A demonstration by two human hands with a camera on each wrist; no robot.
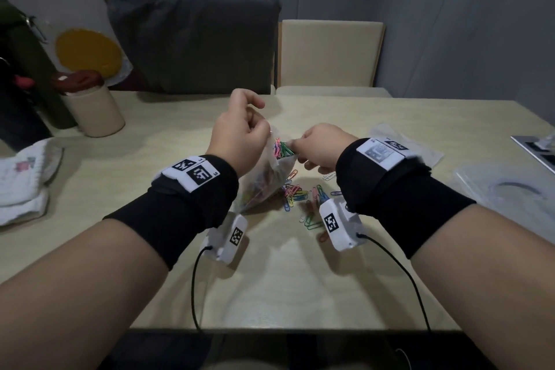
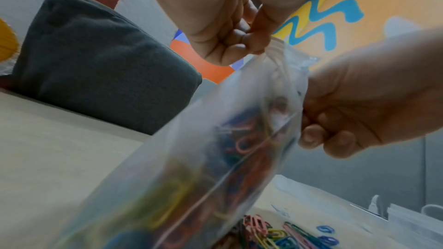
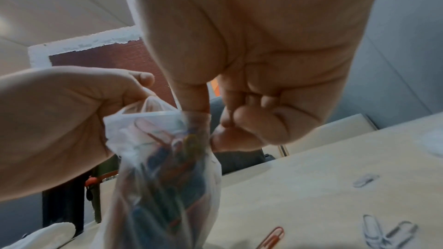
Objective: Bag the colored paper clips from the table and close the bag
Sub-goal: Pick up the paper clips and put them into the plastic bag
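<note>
My left hand [image 1: 240,129] pinches the top rim of a clear zip bag [image 1: 264,180] and holds it up, tilted, over the beige table [image 1: 270,279]. The bag [image 2: 191,177] holds many colored paper clips. At the bag's mouth my right hand [image 1: 318,147] pinches a small bunch of colored clips [image 1: 282,149], with its thumb [image 3: 194,101] reaching inside the rim. The other right fingers [image 2: 311,132] are curled outside the bag wall. More loose clips [image 1: 300,192] lie scattered on the table under and between my wrists; they also show low in the left wrist view [image 2: 275,234].
A cream canister with a red lid [image 1: 93,105] and a white cloth [image 1: 24,177] sit at the left. Another clear bag [image 1: 426,153] and a clear plastic case [image 1: 510,189] lie at the right. A grey cushioned chair [image 1: 195,39] stands behind the table.
</note>
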